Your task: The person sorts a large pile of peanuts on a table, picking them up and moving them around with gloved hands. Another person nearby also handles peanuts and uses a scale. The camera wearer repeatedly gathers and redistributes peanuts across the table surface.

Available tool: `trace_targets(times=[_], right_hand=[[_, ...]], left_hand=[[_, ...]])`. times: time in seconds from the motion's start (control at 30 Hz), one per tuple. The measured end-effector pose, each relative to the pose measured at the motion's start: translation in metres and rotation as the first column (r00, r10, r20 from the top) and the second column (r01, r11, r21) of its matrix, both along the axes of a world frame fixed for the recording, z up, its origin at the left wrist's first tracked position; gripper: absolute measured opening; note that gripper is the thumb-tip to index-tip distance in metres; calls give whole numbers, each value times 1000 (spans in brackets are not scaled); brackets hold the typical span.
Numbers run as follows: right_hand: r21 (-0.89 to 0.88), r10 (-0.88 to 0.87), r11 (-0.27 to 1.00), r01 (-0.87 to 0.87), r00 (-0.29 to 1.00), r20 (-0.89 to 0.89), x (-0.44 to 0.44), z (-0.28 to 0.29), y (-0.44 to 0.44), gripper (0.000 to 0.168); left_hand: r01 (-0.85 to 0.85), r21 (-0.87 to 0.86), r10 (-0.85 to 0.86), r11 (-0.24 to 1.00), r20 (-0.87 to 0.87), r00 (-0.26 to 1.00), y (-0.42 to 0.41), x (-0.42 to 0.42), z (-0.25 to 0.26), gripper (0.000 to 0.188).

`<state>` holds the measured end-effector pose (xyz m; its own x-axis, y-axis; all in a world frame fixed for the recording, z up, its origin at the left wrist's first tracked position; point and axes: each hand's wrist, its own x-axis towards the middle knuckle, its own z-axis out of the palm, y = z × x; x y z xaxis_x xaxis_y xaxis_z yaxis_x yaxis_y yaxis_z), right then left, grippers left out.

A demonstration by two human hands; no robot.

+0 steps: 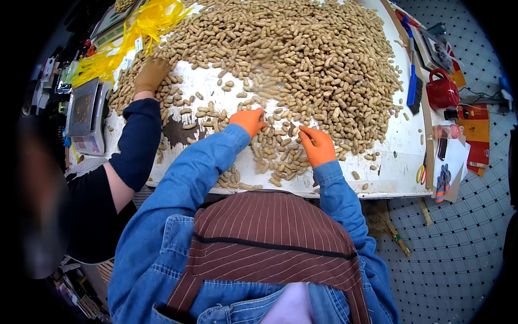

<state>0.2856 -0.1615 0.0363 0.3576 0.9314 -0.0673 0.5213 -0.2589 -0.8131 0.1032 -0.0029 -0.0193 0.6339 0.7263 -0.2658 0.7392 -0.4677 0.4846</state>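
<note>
A large heap of unshelled peanuts [327, 60] covers much of the white table [400, 174]. My left hand [247, 121], in an orange glove, is over loose peanuts left of centre, its fingers bent; whether a peanut is between them cannot be told. My right hand [317, 146], gloved the same way, is at the right side of the small group of peanuts [283, 156] near the front edge. Its thumb and forefinger are close together by a peanut, and I cannot tell whether they grip it. The two hands are apart.
At the left, a co-worker's gloved hand [151, 77] touches peanuts beside a weighing scale [83, 115] and yellow net bags [133, 36]. On the right are a blue brush [413, 87], a red mug [442, 90], scissors [421, 173] and gloves [443, 182].
</note>
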Motion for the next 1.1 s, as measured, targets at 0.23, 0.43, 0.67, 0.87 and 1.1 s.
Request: trace_targets(times=[0.23, 0.43, 0.67, 0.87, 1.1], right_hand=[[-48, 77, 996, -73, 994, 80, -6, -22, -33, 22], [42, 284, 945, -325, 876, 389, -34, -30, -27, 18], [-159, 479, 864, -478, 684, 550, -49, -52, 22, 13], [-373, 590, 806, -460, 585, 556, -62, -52, 32, 15], [-95, 394, 918, -386, 914, 94, -59, -8, 28, 17]], left_hand=[[164, -70, -169, 984, -74, 983, 9, 2, 2, 37], [24, -266, 47, 964, 256, 966, 3, -24, -5, 31], [385, -921, 939, -58, 81, 335, -14, -79, 1, 23], [207, -978, 969, -3, 48, 242, -42, -93, 16, 29], [66, -990, 923, -127, -94, 372, -79, -78, 30, 35]])
